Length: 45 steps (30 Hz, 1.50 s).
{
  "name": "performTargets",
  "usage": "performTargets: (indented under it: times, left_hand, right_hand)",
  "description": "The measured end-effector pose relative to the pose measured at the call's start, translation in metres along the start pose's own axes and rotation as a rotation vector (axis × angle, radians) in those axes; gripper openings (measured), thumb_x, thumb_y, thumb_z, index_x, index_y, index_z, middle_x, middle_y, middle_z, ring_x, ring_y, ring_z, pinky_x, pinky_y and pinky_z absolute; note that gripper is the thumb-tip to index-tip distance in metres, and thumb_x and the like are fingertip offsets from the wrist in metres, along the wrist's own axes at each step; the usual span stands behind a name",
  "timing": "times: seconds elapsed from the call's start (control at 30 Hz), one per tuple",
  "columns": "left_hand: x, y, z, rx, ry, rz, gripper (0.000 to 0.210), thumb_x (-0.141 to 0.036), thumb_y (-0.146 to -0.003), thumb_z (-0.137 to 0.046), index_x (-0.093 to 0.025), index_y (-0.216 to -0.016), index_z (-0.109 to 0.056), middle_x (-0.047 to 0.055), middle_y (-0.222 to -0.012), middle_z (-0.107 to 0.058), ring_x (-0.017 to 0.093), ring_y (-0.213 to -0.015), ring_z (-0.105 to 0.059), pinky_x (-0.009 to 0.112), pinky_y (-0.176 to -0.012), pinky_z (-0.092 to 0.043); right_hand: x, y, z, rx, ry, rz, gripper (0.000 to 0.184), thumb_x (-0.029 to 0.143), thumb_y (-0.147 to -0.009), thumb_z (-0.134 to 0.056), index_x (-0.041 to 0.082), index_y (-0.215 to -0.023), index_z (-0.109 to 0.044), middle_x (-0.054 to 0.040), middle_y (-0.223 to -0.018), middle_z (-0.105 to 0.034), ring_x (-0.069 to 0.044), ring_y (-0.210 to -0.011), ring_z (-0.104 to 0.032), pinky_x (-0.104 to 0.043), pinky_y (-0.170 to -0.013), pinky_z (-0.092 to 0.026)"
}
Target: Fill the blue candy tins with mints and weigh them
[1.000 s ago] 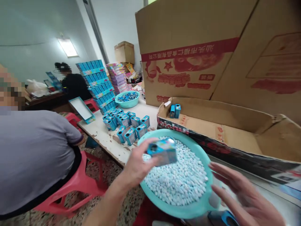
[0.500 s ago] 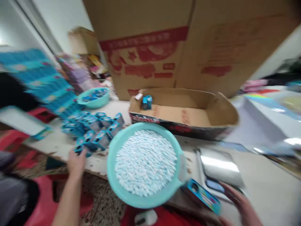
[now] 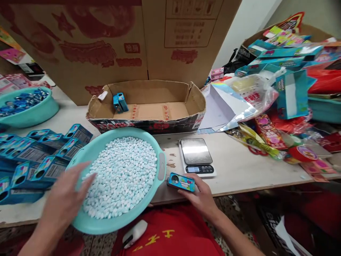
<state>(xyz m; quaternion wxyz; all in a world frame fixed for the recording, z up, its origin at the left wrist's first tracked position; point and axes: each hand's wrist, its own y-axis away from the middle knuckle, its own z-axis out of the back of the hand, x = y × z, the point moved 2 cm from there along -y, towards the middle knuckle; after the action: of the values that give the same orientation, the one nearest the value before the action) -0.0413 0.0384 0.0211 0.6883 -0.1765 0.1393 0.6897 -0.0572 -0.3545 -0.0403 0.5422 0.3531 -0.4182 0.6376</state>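
Note:
A turquoise basin (image 3: 80, 156) full of small white and pale-blue candies (image 3: 122, 177) stands at the table's front edge. My left hand (image 3: 65, 192), blurred by motion, is over the basin's left side with fingers apart and nothing visible in them. Just right of the basin, my right hand (image 3: 199, 195) grips a small blue candy box (image 3: 181, 182) with a round hole in its face. Behind that box lies a digital scale (image 3: 197, 156) with a steel plate and a display that seems to read 0.0. Several similar blue boxes (image 3: 50, 170) stand at the left.
Behind the basin, a low cardboard tray (image 3: 149, 122) holds two blue boxes (image 3: 120, 102). A tall carton (image 3: 128, 42) rises behind it. Another turquoise basin (image 3: 39, 110) with shiny blue pieces sits far left. Packaging and plastic bags (image 3: 266, 92) crowd the right side.
The view has swung right. My left hand has moved from the blue boxes to the candy basin. My right hand, blurred near the single blue box before, now grips it.

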Motion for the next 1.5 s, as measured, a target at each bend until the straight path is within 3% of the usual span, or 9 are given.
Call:
performTargets:
  times: [0.13, 0.27, 0.33, 0.47, 0.6, 0.8, 1.03, 1.23, 1.5]
  left_hand:
    - [-0.033, -0.005, -0.032, 0.272, -0.201, -0.091, 0.054, -0.058, -0.084, -0.044, -0.027, -0.127, -0.053, 0.004, -0.132, -0.055, 0.03, -0.124, -0.045, 0.045, -0.103, -0.036]
    - [-0.041, -0.009, -0.044, 0.286, -0.269, -0.122, 0.058, -0.06, -0.084, -0.042, -0.025, -0.128, -0.054, 0.009, -0.128, -0.055, 0.032, -0.12, -0.046, 0.046, -0.102, -0.035]
    - [-0.04, -0.01, -0.044, 0.302, -0.237, -0.151, 0.062, -0.064, -0.08, -0.047, -0.024, -0.126, -0.055, 0.01, -0.128, -0.055, 0.032, -0.119, -0.047, 0.045, -0.103, -0.034]
    - [-0.039, -0.012, -0.042, 0.333, -0.178, -0.194, 0.058, -0.064, -0.076, -0.055, -0.025, -0.119, -0.06, 0.009, -0.123, -0.057, 0.032, -0.118, -0.047, 0.044, -0.103, -0.034]
    - [-0.037, -0.012, -0.044, 0.399, -0.093, -0.139, 0.041, -0.053, -0.086, -0.041, -0.025, -0.107, -0.063, 0.005, -0.119, -0.06, 0.026, -0.117, -0.05, 0.039, -0.104, -0.035]
    - [-0.04, -0.013, -0.043, 0.365, -0.202, -0.086, 0.038, -0.045, -0.086, -0.031, -0.023, -0.097, -0.06, 0.006, -0.106, -0.064, 0.026, -0.105, -0.058, 0.039, -0.095, -0.041]
    - [-0.035, -0.01, -0.04, 0.21, -0.26, -0.063, 0.042, -0.052, -0.088, -0.027, -0.024, -0.101, -0.056, 0.004, -0.111, -0.06, 0.024, -0.102, -0.058, 0.033, -0.081, -0.045]
    - [-0.032, -0.009, -0.036, 0.088, -0.292, -0.039, 0.046, -0.052, -0.088, -0.022, -0.023, -0.098, -0.056, 0.004, -0.108, -0.061, 0.024, -0.099, -0.059, 0.032, -0.075, -0.045]
    - [-0.029, -0.01, -0.036, 0.086, -0.245, -0.06, 0.043, -0.05, -0.089, -0.024, -0.024, -0.098, -0.057, 0.003, -0.107, -0.061, 0.022, -0.099, -0.059, 0.029, -0.072, -0.045]
  right_hand:
    - [0.01, -0.012, 0.029, -0.074, -0.069, -0.139, 0.035, 0.042, -0.073, -0.073, 0.022, -0.099, -0.061, -0.002, -0.087, -0.067, -0.021, -0.077, -0.064, -0.03, -0.069, -0.053]
    - [0.004, -0.047, 0.07, -0.297, -0.039, -0.14, 0.038, 0.044, -0.071, -0.074, 0.022, -0.099, -0.06, -0.0019, -0.086, -0.067, -0.02, -0.077, -0.062, -0.03, -0.071, -0.051]
    - [-0.006, -0.068, 0.083, -0.34, -0.019, -0.1, 0.039, 0.043, -0.07, -0.075, 0.021, -0.098, -0.061, -0.0017, -0.085, -0.066, -0.02, -0.077, -0.06, -0.031, -0.072, -0.05]
    - [-0.027, -0.095, 0.086, -0.304, -0.098, -0.04, 0.04, 0.041, -0.069, -0.075, 0.02, -0.099, -0.06, -0.002, -0.089, -0.064, -0.019, -0.081, -0.06, -0.032, -0.076, -0.049]
    - [-0.038, -0.092, 0.089, -0.34, -0.191, 0.012, 0.05, 0.04, -0.071, -0.074, 0.022, -0.114, -0.055, -0.0072, -0.116, -0.06, -0.023, -0.105, -0.057, -0.037, -0.091, -0.047]
    - [-0.069, -0.049, 0.107, -0.639, -0.196, -0.125, 0.039, 0.043, -0.081, -0.064, 0.02, -0.112, -0.057, -0.0099, -0.117, -0.06, -0.023, -0.103, -0.059, -0.043, -0.089, -0.049]
    - [-0.091, -0.017, 0.12, -0.802, -0.133, -0.203, 0.04, 0.043, -0.076, -0.07, 0.017, -0.105, -0.062, -0.0099, -0.106, -0.065, -0.023, -0.1, -0.06, -0.044, -0.089, -0.048]
    - [-0.083, -0.023, 0.119, -0.802, -0.102, -0.197, 0.042, 0.045, -0.073, -0.071, 0.015, -0.102, -0.062, -0.012, -0.104, -0.066, -0.023, -0.098, -0.061, -0.043, -0.089, -0.048]
    - [-0.075, -0.031, 0.112, -0.75, -0.097, -0.185, 0.038, 0.043, -0.074, -0.071, 0.016, -0.1, -0.064, -0.0113, -0.102, -0.067, -0.023, -0.096, -0.061, -0.044, -0.089, -0.047]
